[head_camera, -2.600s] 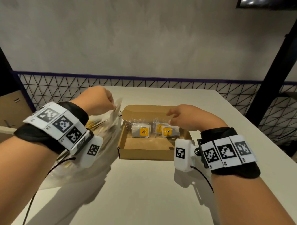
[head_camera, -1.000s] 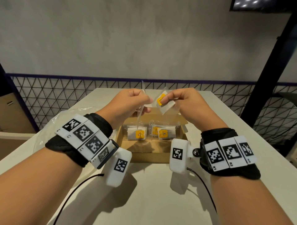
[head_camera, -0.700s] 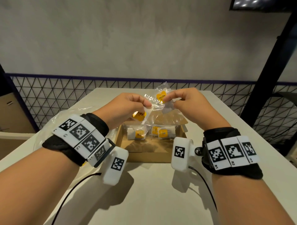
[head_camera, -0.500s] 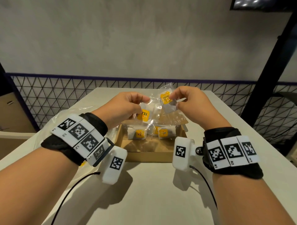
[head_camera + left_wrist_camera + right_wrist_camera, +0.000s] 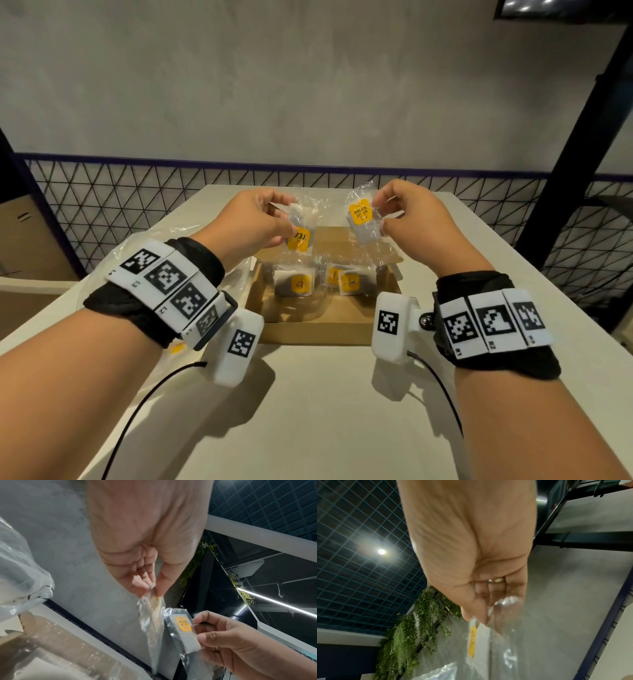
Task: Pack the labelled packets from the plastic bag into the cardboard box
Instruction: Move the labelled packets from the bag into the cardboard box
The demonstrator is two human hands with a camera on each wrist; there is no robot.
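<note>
Both hands are raised above the open cardboard box (image 5: pixel 318 329). My left hand (image 5: pixel 260 222) pinches a clear packet with a yellow label (image 5: pixel 298 238) by its top edge; the same packet (image 5: pixel 152 609) hangs from thumb and fingers in the left wrist view. My right hand (image 5: pixel 407 209) pinches a second yellow-labelled packet (image 5: pixel 363 219), also seen as packet (image 5: pixel 184 626) and packet (image 5: pixel 476 639). The two packets hang side by side, apart. Three labelled packets (image 5: pixel 298 282) lie at the back of the box. The plastic bag (image 5: pixel 137 246) lies left of the box, behind my left wrist.
The box stands mid-table on a pale tabletop (image 5: pixel 325 411). A black mesh fence (image 5: pixel 102 205) runs behind the table, with a dark post (image 5: pixel 575 164) at the right. A brown carton (image 5: pixel 24 240) sits off the table's left side.
My left hand came up from the bag with packets, and the right hand rose from the box to meet it. The two packets have been drawn apart, one in each hand.
</note>
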